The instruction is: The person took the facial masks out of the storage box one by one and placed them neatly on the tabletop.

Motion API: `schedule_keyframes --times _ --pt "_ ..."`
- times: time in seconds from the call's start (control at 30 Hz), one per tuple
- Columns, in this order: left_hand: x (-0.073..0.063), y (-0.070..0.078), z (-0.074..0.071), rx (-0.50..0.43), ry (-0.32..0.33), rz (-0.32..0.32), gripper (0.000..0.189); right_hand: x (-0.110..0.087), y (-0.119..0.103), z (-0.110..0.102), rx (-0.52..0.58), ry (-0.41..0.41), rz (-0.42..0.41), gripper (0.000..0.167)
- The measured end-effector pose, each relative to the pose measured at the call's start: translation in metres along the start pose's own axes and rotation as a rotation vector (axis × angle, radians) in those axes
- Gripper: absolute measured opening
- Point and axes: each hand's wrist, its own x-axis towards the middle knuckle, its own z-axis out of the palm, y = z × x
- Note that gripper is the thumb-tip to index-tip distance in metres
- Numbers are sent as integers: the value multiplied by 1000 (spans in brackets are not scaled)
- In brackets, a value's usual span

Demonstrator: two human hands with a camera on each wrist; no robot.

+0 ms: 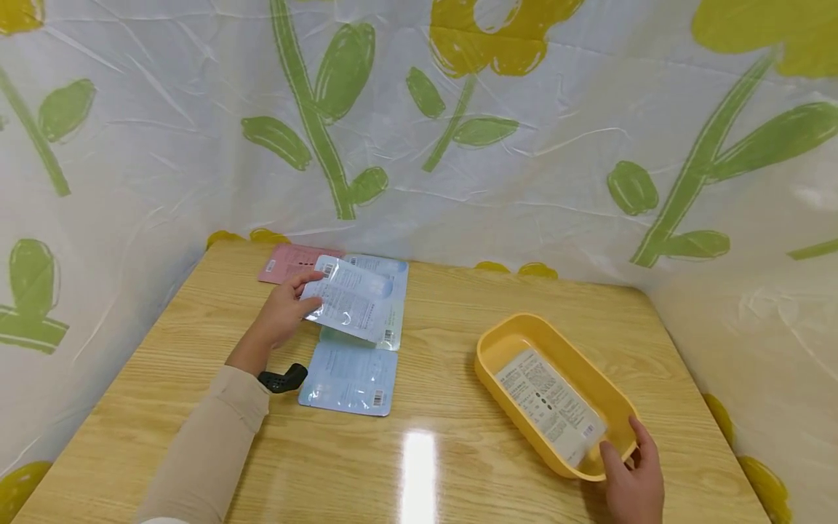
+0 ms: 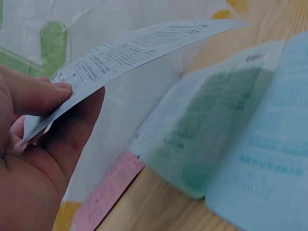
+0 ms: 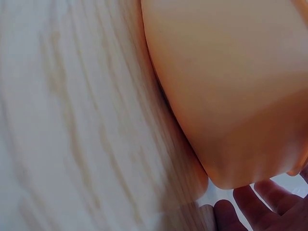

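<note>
My left hand (image 1: 283, 309) pinches a pale blue flat packet (image 1: 347, 298) by its left edge, thumb on top and fingers below. The packet is tilted above the others and carries fine print and a barcode. Beneath it lie a pale green packet (image 2: 211, 110) and another blue packet (image 1: 373, 263), partly hidden. Nearer me is a blue packet (image 1: 350, 378), and at the back left a pink packet (image 1: 288, 260). My right hand (image 1: 635, 473) holds the near right end of a yellow tray (image 1: 491, 364), thumb over the rim and fingers at the outer wall.
A whitish printed packet (image 1: 553, 404) lies face up in the tray. The wooden table (image 1: 432, 393) is bounded at the back and sides by a white curtain (image 1: 550, 189) with green and yellow flowers. A black strap piece (image 1: 284, 378) sits at the left wrist.
</note>
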Motion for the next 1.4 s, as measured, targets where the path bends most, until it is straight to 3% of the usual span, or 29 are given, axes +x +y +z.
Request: schedule_keyframes --times 0.4,0.67,0.87,1.03,1.23,1.4 --pt "-9 -24 -40 49 82 -79 50 -1 -2 2 -5 9 1 70" --pt "-12 -35 -58 19 124 -128 51 -1 0 1 -19 16 -8 69" --pt "-12 -42 -69 46 149 -130 52 0 1 1 -7 15 -15 69" --pt "-10 -48 -80 40 143 -155 54 0 1 0 -12 12 -22 69" --pt "-7 -52 -90 -64 137 -187 56 0 1 1 -24 11 -25 69" --pt "-5 -53 -93 -56 115 -190 58 0 0 1 -41 13 -26 69"
